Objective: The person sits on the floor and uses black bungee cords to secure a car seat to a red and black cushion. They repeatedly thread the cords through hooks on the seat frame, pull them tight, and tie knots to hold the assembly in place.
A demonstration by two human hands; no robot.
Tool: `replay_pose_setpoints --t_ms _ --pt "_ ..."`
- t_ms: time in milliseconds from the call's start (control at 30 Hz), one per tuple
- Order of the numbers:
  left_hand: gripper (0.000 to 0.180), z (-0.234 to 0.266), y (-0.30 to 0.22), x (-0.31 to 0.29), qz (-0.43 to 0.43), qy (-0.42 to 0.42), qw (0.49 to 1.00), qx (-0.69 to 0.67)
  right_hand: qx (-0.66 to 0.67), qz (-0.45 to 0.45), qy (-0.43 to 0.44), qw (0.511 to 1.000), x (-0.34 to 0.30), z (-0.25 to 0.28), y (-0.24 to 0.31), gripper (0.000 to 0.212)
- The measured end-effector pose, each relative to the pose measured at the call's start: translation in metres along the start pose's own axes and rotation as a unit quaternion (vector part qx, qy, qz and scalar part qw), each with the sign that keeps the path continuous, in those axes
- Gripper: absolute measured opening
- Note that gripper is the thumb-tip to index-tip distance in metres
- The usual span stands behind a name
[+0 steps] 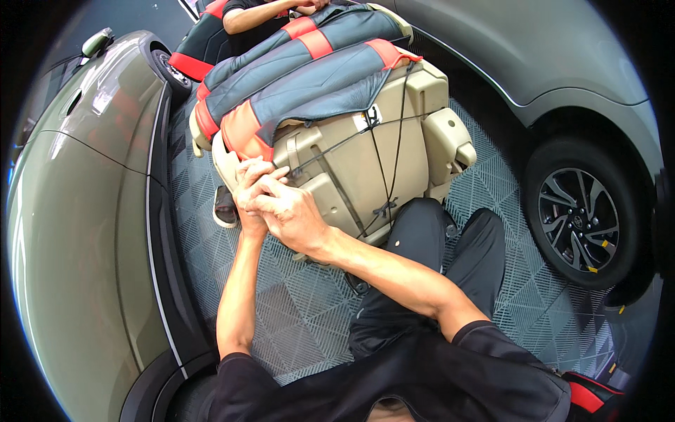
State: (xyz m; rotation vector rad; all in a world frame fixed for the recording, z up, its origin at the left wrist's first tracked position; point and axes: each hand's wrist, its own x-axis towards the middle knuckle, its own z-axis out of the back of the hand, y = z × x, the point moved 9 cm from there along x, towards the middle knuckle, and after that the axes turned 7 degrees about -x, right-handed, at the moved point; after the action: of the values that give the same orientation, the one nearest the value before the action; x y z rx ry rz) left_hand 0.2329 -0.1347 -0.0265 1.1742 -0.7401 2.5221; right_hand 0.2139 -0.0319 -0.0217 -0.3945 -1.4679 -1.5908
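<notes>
A car seat with a beige plastic shell point(380, 158) stands tilted in front of my knees. Over its upper part lies a black leather-look seat cover point(316, 84) with red patches, its lower edge loose above the shell. Thin black cords point(401, 105) cross the shell and meet in a knot low down. At the cover's left red corner, my left hand point(249, 186) has its fingers curled against the edge. My right hand point(292, 214) is closed in a pinch right against the left one; what lies between its fingers is hidden. One cord runs toward these fingertips.
Beyond the seat, a co-worker's arms point(253, 15) are at the cover's far side. A green-grey car point(84, 211) flanks me on the left; a grey car's wheel point(576, 218) stands on the right. A dark shoe point(225, 207) rests on grey grid floor tiles point(295, 316).
</notes>
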Motion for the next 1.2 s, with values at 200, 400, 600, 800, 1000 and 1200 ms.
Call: replay_pose_setpoints --t_ms 200,400,600,800,1000,1200 --pt "0.034 0.01 -0.003 -0.018 -0.011 -0.093 0.995 0.021 0.039 -0.022 -0.018 0.999 0.007 0.059 -0.007 0.023" --pt "0.027 0.007 -0.01 -0.022 -0.004 -0.141 0.989 0.037 -0.006 -0.153 -0.078 0.985 -0.007 0.128 -0.081 0.019" --pt "0.029 0.01 -0.017 -0.027 0.046 -0.159 0.986 0.022 -0.008 -0.25 -0.093 0.964 -0.014 0.159 -0.109 0.027" --pt "0.04 0.024 -0.056 -0.005 0.087 -0.155 0.981 0.076 -0.151 -0.134 -0.058 0.978 0.015 0.186 -0.108 0.03" --pt "0.049 -0.004 -0.072 0.074 -0.038 -0.085 0.977 0.192 -0.077 -0.241 0.009 0.968 -0.035 0.19 -0.141 0.029" --pt "0.015 -0.042 -0.01 0.085 0.053 -0.096 0.992 0.055 -0.116 -0.356 0.057 0.925 -0.125 0.192 -0.176 0.027"
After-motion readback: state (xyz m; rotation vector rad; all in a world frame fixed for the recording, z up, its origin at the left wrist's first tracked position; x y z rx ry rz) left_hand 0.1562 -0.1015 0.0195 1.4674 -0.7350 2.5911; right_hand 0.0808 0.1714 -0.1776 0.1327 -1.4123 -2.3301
